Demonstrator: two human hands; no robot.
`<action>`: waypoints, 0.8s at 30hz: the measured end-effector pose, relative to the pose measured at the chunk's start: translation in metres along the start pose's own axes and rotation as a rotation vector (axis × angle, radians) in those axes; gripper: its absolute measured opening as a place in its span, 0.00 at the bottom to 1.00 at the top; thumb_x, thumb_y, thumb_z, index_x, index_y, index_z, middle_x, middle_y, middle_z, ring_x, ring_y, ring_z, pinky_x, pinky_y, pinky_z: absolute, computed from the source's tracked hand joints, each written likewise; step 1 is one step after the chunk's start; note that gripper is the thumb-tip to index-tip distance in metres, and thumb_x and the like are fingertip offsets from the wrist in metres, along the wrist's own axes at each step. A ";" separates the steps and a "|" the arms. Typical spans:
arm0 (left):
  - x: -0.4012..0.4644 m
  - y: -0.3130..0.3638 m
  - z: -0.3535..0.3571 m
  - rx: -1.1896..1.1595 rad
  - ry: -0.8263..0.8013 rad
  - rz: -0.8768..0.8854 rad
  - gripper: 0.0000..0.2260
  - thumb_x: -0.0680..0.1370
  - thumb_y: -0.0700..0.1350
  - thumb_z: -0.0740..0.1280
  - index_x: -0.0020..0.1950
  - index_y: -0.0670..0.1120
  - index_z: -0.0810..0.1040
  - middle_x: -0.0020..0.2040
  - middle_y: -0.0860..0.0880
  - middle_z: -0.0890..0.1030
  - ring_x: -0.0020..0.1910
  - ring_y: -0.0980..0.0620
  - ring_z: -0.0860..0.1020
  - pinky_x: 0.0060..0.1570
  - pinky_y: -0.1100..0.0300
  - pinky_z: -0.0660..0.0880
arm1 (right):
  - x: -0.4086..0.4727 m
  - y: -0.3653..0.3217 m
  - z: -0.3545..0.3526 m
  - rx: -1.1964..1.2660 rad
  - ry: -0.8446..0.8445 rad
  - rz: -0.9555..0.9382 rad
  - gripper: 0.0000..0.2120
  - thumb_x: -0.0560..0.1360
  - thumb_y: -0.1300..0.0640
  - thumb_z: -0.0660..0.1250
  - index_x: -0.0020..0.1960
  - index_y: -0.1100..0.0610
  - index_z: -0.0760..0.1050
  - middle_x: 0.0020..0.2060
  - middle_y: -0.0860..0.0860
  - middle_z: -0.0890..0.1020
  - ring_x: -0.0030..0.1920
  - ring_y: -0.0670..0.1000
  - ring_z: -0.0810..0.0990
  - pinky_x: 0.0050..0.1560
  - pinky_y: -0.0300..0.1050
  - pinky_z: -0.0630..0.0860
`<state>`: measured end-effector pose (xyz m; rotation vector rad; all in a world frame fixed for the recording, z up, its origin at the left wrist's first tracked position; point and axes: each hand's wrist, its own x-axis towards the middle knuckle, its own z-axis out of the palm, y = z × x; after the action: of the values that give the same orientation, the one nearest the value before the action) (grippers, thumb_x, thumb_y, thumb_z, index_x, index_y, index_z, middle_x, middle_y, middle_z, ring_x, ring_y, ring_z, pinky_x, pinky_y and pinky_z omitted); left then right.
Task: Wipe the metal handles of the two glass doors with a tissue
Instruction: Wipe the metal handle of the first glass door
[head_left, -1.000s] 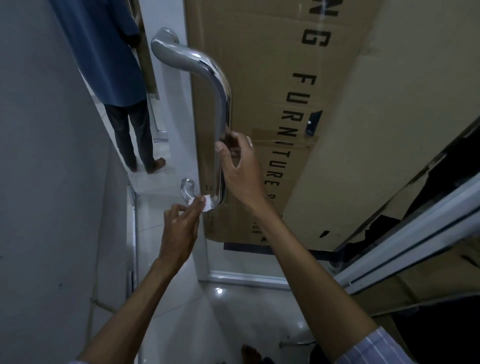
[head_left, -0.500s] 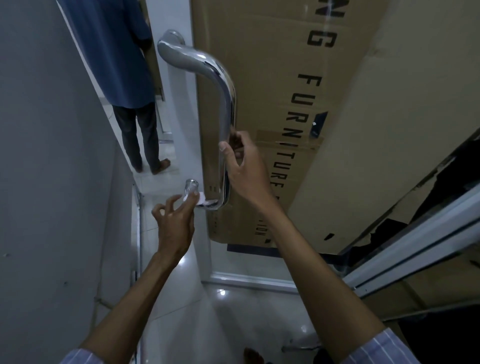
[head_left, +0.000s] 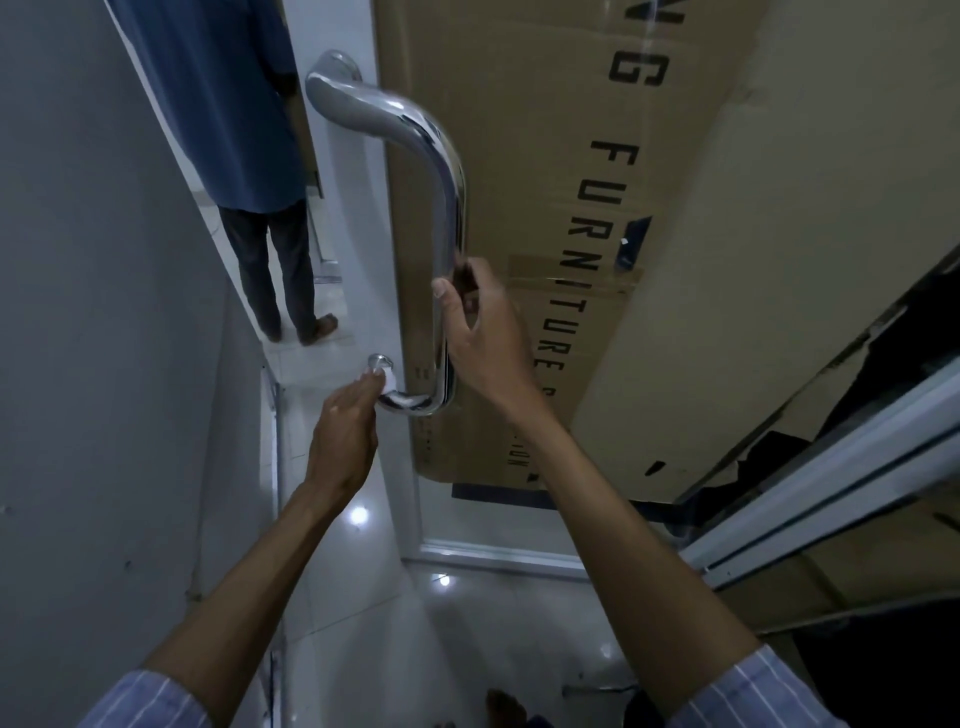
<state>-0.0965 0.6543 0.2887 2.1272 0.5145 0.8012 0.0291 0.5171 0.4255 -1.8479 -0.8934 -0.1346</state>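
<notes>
- Chrome door handle (head_left: 447, 218), a thick polished tube in a tall U shape, stands upright on a glass door (head_left: 363, 291), fixed at top and bottom; only this one handle is in view.
- Left hand (head_left: 340, 431) reaches up to the lower bend of the handle and presses a small white tissue (head_left: 387, 375) against the metal there with its fingertips; most of the tissue is hidden by the fingers.
- Right hand (head_left: 480, 332) is at the straight upright part of the handle, thumb on the near side and fingers curled around the far side, apparently steadying the door.
- Judged from its look, the handle is rigid, heavy and fixed, so it will not give under pressure; its mirror finish is probably slippery and likely to show fingerprints.
- The tissue looks thin, soft and light; it probably tears or bunches if dragged hard, so wrapping it around the tube and sliding seems the safer hold.
- The door is likely to swing when pushed, so a steadying hold on the upright bar seems sensible.
- Large cardboard box (head_left: 545, 260) with printed letters shows behind the glass.
- Another person (head_left: 234, 130) in a blue top stands beyond the door, back turned, on a glossy tiled floor (head_left: 332, 571).
</notes>
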 end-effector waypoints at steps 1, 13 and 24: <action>-0.001 0.004 0.000 -0.076 -0.004 -0.018 0.17 0.88 0.56 0.56 0.59 0.52 0.83 0.53 0.51 0.85 0.56 0.55 0.82 0.63 0.52 0.78 | 0.000 0.000 0.000 -0.003 -0.002 -0.001 0.12 0.84 0.39 0.57 0.57 0.47 0.71 0.42 0.46 0.77 0.43 0.52 0.78 0.38 0.46 0.74; 0.017 0.012 -0.002 0.010 -0.045 -0.194 0.21 0.87 0.61 0.56 0.48 0.52 0.82 0.34 0.51 0.81 0.35 0.60 0.80 0.42 0.56 0.75 | 0.001 0.000 0.000 0.007 0.001 0.007 0.14 0.85 0.40 0.58 0.62 0.48 0.72 0.45 0.47 0.79 0.44 0.50 0.79 0.39 0.45 0.76; 0.034 0.010 -0.009 0.308 -0.142 -0.127 0.09 0.90 0.50 0.53 0.55 0.57 0.71 0.35 0.53 0.75 0.32 0.59 0.75 0.36 0.65 0.71 | -0.002 -0.002 -0.002 -0.018 0.010 -0.001 0.13 0.85 0.42 0.58 0.59 0.50 0.73 0.44 0.47 0.78 0.44 0.49 0.78 0.37 0.42 0.74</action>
<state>-0.0770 0.6730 0.3135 2.3824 0.7268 0.5202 0.0265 0.5149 0.4266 -1.8619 -0.8890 -0.1533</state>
